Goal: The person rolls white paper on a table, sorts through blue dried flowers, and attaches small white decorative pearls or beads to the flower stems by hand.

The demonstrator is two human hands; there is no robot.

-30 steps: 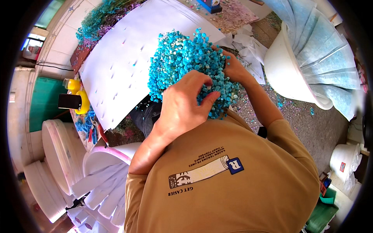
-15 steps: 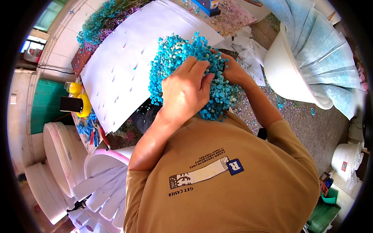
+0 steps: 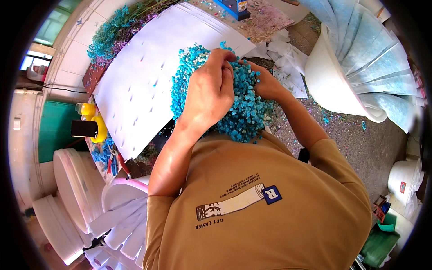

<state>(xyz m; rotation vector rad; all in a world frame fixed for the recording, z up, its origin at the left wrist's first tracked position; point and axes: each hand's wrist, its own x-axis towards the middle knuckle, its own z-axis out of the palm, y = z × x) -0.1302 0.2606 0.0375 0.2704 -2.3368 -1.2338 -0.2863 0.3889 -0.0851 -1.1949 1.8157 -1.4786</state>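
A dense bunch of blue baby's breath, with some paler blossoms, is in front of my chest, its stems hidden. My left hand lies over the top of the flower heads, fingers curled and pressed together among them. Whatever sits between those fingertips is hidden. Around the far right side of the bunch, my right hand grips it, with most of its fingers covered by blossoms.
A stack of white paper sheets lies on the table beyond, with loose teal and purple flowers behind it. Yellow bottles and red-handled pliers are at the left. White tubs hold pale wrapping sheets.
My left hand has shifted slightly left and up over the blossoms, its fingers drawn closer together. My right hand stays at the bunch's right side.
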